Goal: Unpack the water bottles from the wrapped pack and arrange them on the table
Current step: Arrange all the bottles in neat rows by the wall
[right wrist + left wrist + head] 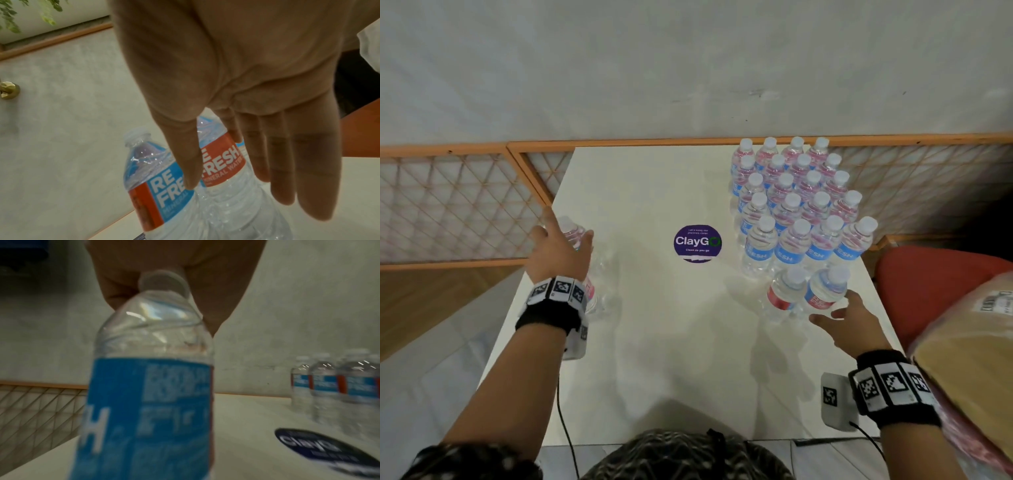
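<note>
Left hand (558, 253) grasps the shoulder of a clear water bottle (148, 386), fingers curled round it just below the white cap; the blue label faces the wrist camera. That bottle sits at the table's (664, 342) left edge. Right hand (854, 325) is released, fingers (283, 170) straight and spread, just beside two upright bottles (806, 291) with red-and-blue labels near the right edge; whether the fingertips touch them cannot be told. Beyond these, a block of capped bottles (798, 205) fills the far right corner. Near the table's centre lies a round purple sticker (697, 243).
</note>
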